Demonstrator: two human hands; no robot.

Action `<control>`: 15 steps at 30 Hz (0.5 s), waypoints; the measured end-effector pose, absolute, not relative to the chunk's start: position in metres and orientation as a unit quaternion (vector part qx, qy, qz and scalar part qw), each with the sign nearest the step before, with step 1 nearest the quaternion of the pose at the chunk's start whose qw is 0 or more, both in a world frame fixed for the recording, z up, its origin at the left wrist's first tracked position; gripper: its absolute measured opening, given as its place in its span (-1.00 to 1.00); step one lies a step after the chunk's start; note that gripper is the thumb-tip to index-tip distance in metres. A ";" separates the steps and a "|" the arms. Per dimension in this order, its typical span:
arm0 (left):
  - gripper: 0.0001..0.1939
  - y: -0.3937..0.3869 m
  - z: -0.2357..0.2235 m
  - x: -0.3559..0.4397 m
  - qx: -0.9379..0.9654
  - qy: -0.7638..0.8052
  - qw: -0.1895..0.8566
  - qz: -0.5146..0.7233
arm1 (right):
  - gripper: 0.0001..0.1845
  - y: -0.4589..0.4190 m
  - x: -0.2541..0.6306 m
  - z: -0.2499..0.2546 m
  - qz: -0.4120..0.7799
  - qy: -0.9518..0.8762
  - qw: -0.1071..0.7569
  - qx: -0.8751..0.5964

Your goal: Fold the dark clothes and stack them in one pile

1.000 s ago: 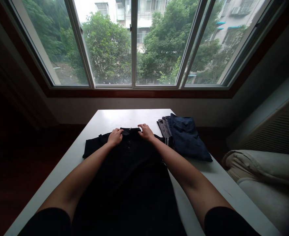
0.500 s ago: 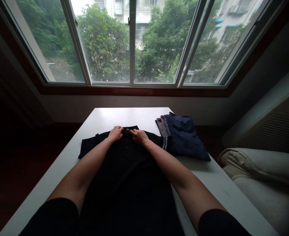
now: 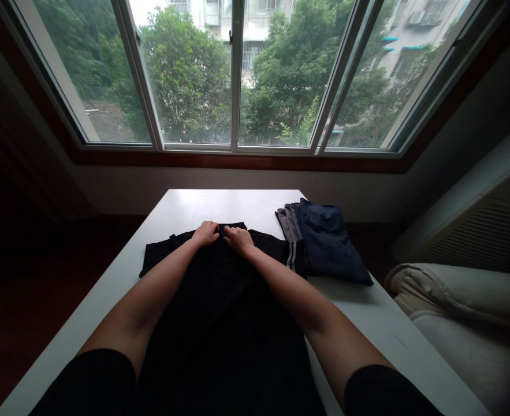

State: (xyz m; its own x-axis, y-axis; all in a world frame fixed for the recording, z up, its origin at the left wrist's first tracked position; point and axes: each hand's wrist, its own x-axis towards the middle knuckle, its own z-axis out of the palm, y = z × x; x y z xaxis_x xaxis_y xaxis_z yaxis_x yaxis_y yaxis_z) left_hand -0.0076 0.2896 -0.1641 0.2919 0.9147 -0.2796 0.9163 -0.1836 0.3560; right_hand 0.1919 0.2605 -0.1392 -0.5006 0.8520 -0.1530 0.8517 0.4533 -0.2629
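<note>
A black short-sleeved shirt [image 3: 233, 277] with a collar lies spread out, front up, its neck toward the window. Grey stripes band the end of its right-side sleeve [image 3: 294, 254]. My left hand [image 3: 206, 233] is at the left side of the collar, fingers bent and closed on the cloth. Close beside it, my right hand [image 3: 238, 240] pinches the shirt at the neck opening, its fingers covering the top of the button front. The lower part of the shirt merges with dark clothing near me.
The shirt is on a white table [image 3: 233, 202]. A stack of folded clothes, dark blue on top [image 3: 330, 242], sits at the right edge, touching the striped sleeve. Rolled pale bedding [image 3: 466, 289] is right of the table. Beyond the far end is a window [image 3: 235, 75].
My right hand has shifted slightly left along the collar, toward my left hand, and now covers the small light spot at the neck. My left hand has barely moved.
</note>
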 end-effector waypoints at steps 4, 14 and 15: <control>-0.76 0.285 -0.163 -0.010 0.771 0.593 0.233 0.001 | -0.72 0.257 0.178 -0.143 0.147 -0.855 0.012 -0.497; -0.62 0.285 -0.145 -0.025 0.782 0.586 0.210 -0.025 | -0.48 0.301 0.233 -0.154 0.238 -0.795 0.022 -0.557; -0.61 0.286 -0.144 -0.027 0.776 0.594 0.207 -0.033 | -0.48 0.306 0.239 -0.155 0.267 -0.789 0.000 -0.554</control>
State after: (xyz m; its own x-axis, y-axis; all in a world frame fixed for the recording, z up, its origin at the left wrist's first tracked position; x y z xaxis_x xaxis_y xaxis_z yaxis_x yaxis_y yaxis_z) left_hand -0.0266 0.2859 -0.1444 0.2911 0.9096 -0.2965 0.9366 -0.2078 0.2822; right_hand 0.2388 0.3062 -0.1553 -0.3866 0.8732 -0.2967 0.8737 0.2437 -0.4211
